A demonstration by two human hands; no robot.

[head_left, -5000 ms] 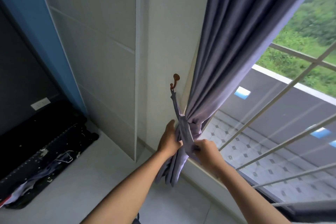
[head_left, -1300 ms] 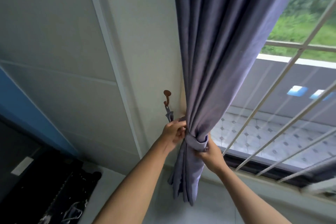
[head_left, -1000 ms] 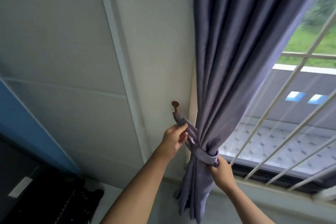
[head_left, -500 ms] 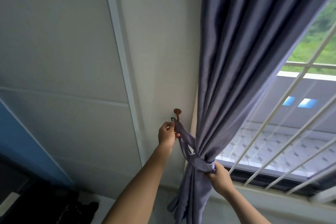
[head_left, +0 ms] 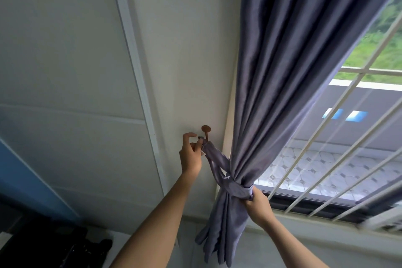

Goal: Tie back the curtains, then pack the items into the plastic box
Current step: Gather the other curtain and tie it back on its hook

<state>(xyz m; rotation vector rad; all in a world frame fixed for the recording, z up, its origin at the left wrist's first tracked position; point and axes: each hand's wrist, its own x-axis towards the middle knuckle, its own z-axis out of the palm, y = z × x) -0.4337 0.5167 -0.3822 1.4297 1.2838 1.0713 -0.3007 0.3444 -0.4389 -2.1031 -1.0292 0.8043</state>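
One loop is all that decides this, as I read it: the end of the tieback [head_left: 214, 159] sits right at the brown wall hook [head_left: 206, 132], and I cannot tell whether it is properly over the stem or only resting against it. If my left hand [head_left: 191, 154] lets go too soon, I judge the band could slip off the hook and the gathered curtain [head_left: 282, 72] would swing back across the window [head_left: 348, 137]. A hard pull from below could do the same, dragging the loop down the stem. The band also looks twisted where it wraps the cloth, so it may ride down the bundle and loosen once released.

My left arm reaches up and forward toward the wall, wrist bent back, the hand just beside the hook. Its index finger is crooked and lifted free, while the thumb and the other fingers pinch the tip of the tieback. My right arm comes up from the lower right, and my right hand [head_left: 258, 204] is clenched around the curtain bundle just under the wrapped band, holding the folds together near the sill.

The plastic box and the items to pack are not in view.
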